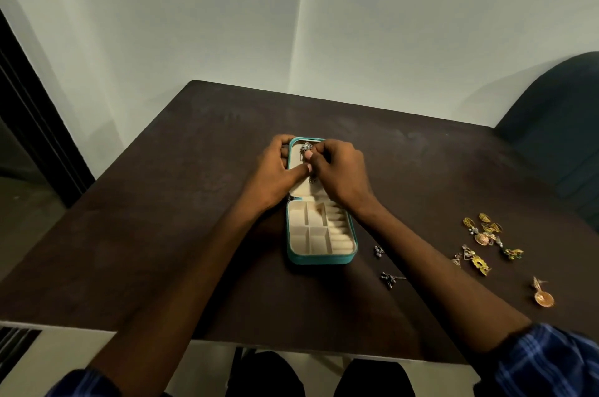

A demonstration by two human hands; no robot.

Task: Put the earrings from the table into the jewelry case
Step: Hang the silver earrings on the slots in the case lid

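Note:
A teal jewelry case (320,260) lies open in the middle of the dark table, its cream lid flat at the far side and its divided tray nearer me. My left hand (275,174) grips the lid's left edge, thumb pressed on the lining. My right hand (340,174) pinches a silver flower earring (306,146) against the lid's top. Several gold earrings (483,234) lie in a loose group at the right. Two small silver earrings (378,250) (389,279) rest just right of the case, and a gold drop earring (544,297) lies near the right edge.
The brown table (162,234) stands against a white wall corner. A dark chair back (557,124) rises at the far right. A dark door frame (29,111) is on the left. My knees show under the table's near edge.

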